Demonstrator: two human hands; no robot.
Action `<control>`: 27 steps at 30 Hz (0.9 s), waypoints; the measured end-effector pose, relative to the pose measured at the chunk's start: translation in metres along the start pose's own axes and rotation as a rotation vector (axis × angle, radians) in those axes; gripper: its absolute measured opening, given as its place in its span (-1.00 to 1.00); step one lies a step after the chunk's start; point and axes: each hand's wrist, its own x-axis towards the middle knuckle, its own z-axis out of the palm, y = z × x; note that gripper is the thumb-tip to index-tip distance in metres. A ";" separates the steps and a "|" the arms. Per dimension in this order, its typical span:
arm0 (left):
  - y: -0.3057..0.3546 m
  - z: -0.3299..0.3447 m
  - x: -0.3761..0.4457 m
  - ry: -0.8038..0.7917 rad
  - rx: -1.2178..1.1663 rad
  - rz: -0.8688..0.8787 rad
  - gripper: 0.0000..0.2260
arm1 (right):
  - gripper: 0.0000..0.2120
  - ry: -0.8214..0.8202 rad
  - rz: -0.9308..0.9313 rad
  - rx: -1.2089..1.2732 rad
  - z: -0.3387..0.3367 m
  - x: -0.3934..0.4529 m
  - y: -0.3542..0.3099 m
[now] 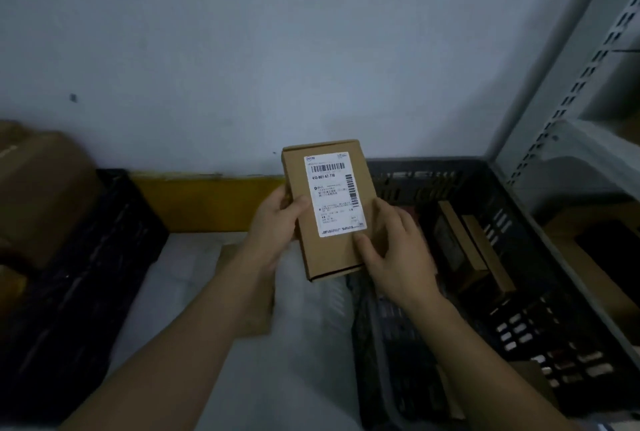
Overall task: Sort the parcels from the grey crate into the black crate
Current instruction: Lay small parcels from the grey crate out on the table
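Observation:
A flat brown cardboard parcel (325, 250) with a white barcode label facing me is held upright in mid-air between both hands. My left hand (273, 219) grips its left edge, thumb across the front. My right hand (391, 250) holds its lower right side, thumb pressed on the front below the label. Below my arms lies the pale grey crate (194, 278), its inside blurred. The black crate (433, 181) stands at the right, with a few brown parcels (485, 250) on edge inside it.
Another black crate (86, 257) stands at the left with large brown boxes (38, 188) behind it. A yellow strip (207, 198) runs along the wall base. A grey slotted metal shelf (568, 91) rises at the right, close beside the black crate.

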 end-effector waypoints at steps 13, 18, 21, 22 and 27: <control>-0.039 -0.138 -0.009 0.080 0.221 -0.089 -0.72 | -0.33 -0.271 0.143 0.229 0.105 -0.013 -0.083; -0.073 -0.207 -0.019 0.083 0.320 -0.141 -0.69 | -0.43 -0.404 0.129 0.133 0.169 -0.036 -0.095; -0.100 -0.248 -0.022 0.130 0.426 -0.164 -0.63 | -0.45 -0.490 0.142 -0.025 0.212 -0.049 -0.082; -0.108 -0.259 -0.024 0.140 0.431 -0.183 -0.61 | -0.45 -0.522 0.135 -0.097 0.225 -0.053 -0.076; -0.159 -0.309 -0.031 0.219 0.418 -0.340 -0.55 | -0.28 -0.648 0.150 -0.446 0.264 -0.077 -0.055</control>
